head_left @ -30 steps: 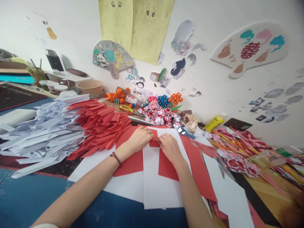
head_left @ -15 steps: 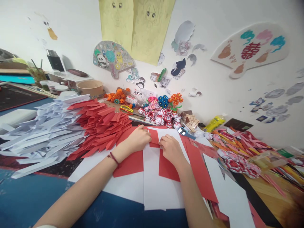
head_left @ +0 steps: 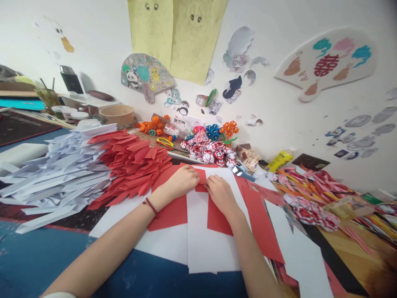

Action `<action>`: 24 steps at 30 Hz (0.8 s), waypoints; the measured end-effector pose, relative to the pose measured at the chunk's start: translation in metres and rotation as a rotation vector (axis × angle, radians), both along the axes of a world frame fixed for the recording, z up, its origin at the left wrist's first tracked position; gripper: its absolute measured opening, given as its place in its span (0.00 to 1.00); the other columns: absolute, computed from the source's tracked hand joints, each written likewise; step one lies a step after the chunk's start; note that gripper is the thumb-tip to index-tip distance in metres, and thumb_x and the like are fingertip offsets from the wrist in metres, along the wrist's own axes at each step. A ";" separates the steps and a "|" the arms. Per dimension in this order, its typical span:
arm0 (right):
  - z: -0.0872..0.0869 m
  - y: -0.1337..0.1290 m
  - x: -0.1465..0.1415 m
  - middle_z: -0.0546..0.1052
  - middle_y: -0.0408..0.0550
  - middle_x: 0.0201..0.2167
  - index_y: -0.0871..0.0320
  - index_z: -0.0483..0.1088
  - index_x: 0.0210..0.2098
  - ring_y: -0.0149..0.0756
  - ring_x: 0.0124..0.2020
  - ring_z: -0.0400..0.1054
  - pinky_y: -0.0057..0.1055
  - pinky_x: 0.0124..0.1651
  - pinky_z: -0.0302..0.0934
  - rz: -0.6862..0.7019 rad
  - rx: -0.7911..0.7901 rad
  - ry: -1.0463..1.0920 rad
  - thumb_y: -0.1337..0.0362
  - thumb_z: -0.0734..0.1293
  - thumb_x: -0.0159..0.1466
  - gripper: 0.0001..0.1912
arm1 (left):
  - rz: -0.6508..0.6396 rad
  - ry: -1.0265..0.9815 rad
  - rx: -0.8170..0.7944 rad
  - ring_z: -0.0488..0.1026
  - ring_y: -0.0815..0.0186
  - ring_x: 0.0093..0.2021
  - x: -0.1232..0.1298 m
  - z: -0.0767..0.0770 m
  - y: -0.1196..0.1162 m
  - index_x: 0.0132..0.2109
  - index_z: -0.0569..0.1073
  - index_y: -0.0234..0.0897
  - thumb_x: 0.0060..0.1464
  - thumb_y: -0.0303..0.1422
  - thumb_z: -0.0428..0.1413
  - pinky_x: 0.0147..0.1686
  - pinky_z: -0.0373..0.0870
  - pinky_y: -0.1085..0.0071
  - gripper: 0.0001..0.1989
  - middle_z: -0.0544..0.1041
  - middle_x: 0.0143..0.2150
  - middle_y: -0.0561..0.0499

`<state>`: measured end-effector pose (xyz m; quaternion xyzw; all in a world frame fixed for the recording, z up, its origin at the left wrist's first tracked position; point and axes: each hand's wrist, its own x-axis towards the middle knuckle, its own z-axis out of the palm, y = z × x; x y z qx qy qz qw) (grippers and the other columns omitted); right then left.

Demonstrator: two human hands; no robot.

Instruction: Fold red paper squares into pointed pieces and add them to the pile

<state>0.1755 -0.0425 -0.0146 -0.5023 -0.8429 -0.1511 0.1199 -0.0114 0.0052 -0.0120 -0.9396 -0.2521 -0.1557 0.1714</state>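
Both my hands are on a small red strip of paper [head_left: 201,176] in the middle of the table. My left hand [head_left: 185,179], with a dark red cord bracelet at its wrist, has curled fingers closed on the strip's left part. My right hand [head_left: 219,191] pinches the right side of it, its fingertips close to the left hand. Part of the strip is hidden behind the fingers. Beneath lie white paper sheets [head_left: 198,244] and larger red sheets [head_left: 169,217], overlapping one another.
Piles of folded white paper [head_left: 62,174] and folded red paper [head_left: 133,165] spread on the left. Behind my hands are red-and-white paper flowers [head_left: 209,153] and a blue item [head_left: 243,173]. A yellow bottle [head_left: 280,160] and coloured strips [head_left: 316,182] lie to the right.
My right hand has shifted slightly left and up, and the two hands are a little closer together. Both hands stay on the red strip of paper.
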 end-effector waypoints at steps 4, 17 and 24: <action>0.000 0.000 0.002 0.73 0.50 0.32 0.59 0.69 0.33 0.40 0.37 0.64 0.33 0.39 0.53 0.004 0.027 0.018 0.72 0.58 0.67 0.10 | 0.032 -0.049 -0.054 0.70 0.60 0.38 -0.003 0.004 0.001 0.32 0.72 0.34 0.56 0.28 0.54 0.36 0.57 0.65 0.05 0.75 0.31 0.46; -0.003 0.001 0.009 0.76 0.44 0.27 0.56 0.67 0.31 0.35 0.29 0.69 0.29 0.32 0.49 -0.135 0.008 0.265 0.65 0.60 0.68 0.09 | 0.127 -0.161 -0.071 0.70 0.63 0.32 -0.005 0.013 0.001 0.31 0.70 0.33 0.61 0.37 0.50 0.33 0.53 0.65 0.14 0.75 0.29 0.47; -0.001 -0.001 0.009 0.74 0.42 0.24 0.55 0.67 0.32 0.34 0.26 0.67 0.28 0.31 0.50 -0.155 -0.007 0.328 0.65 0.60 0.67 0.08 | 0.140 -0.185 -0.042 0.69 0.63 0.33 -0.006 0.015 -0.001 0.33 0.70 0.34 0.62 0.31 0.48 0.34 0.53 0.65 0.10 0.75 0.31 0.47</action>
